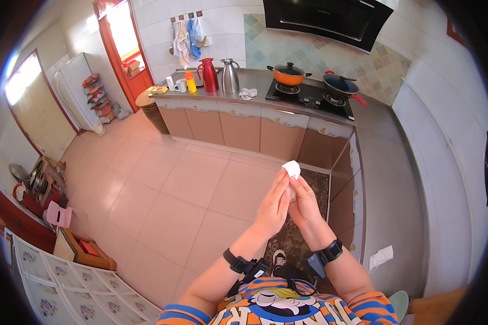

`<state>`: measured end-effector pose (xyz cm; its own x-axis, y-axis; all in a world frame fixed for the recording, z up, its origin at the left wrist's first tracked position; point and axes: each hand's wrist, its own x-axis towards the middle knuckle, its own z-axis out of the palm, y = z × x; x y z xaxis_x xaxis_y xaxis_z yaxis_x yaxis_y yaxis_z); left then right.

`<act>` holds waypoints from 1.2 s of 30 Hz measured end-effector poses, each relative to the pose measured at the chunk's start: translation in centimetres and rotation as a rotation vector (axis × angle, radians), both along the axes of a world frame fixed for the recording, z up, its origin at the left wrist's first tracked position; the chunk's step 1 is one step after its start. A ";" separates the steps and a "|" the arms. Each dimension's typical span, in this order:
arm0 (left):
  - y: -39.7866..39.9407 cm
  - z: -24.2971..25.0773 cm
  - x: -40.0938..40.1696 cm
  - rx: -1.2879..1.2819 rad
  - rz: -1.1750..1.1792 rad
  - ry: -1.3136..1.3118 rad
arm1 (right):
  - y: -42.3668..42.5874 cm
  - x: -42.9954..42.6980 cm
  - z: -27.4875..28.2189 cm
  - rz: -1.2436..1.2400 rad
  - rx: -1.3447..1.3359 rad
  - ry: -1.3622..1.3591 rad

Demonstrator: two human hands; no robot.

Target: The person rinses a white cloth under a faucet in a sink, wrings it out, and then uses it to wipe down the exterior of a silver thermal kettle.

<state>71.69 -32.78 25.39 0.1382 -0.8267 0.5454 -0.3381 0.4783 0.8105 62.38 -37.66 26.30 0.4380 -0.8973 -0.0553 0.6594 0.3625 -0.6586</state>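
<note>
My left hand (pixel 275 203) and my right hand (pixel 308 199) are pressed together in front of me, above the floor. Between them is a crumpled white tissue or thin cloth (pixel 291 168), its folded top sticking out past the fingertips. A greyish part of what they hold shows lower down between the palms, mostly hidden by the fingers. Each wrist carries a black strap with a small device. Below my hands lies a dark patterned floor mat (pixel 320 191).
A steel countertop (pixel 394 195) runs along my right, with a white face mask (pixel 381 258) on it. Ahead are an orange pot (pixel 288 76) and a wok (pixel 340 86) on the gas stove (pixel 309 101). Red (pixel 208 77) and steel jugs (pixel 229 77) stand left of them, near a crumpled cloth (pixel 248 94).
</note>
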 end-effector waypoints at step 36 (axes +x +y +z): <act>14.2 1.1 -38.9 0.747 -1.284 0.514 | 23.8 -32.5 0.2 -1.554 -0.253 0.820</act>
